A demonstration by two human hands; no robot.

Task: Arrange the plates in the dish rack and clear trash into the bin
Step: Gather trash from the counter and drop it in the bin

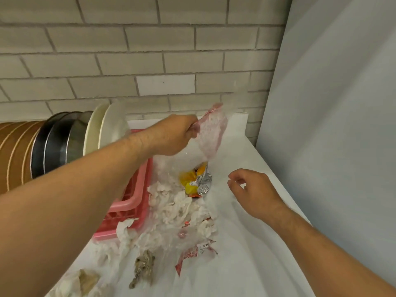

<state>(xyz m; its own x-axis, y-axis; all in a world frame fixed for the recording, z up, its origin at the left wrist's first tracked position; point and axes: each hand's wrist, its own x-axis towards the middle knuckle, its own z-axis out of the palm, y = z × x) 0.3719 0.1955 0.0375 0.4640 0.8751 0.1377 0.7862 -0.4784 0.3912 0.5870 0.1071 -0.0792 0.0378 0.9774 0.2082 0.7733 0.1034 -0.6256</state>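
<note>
While left hand [171, 136] grips bag [212, 129], trash [171, 204] beneath

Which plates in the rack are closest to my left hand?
The white plates, at the row's right end; the metal plates and brown plates stand farther left.

Plates: stood on edge in one row; brown plates [17, 151] at the left, dark metal plates [55, 142] in the middle, white plates [111, 125] at the right end.
Dish rack [132, 202]: pink plastic, set on the white worktop [257, 254].
Clear bag [211, 133]: thin, with a pink patch, held up at the top by the left grip [171, 136].
Tissues [171, 202]: white, crumpled, piled against the rack.
Yellow and silver wrapper [195, 181]: crumpled, laid below the lifted bag.
Red and white wrapper [192, 254]: laid nearer.
Grey lump [143, 269]: laid nearest.
</note>
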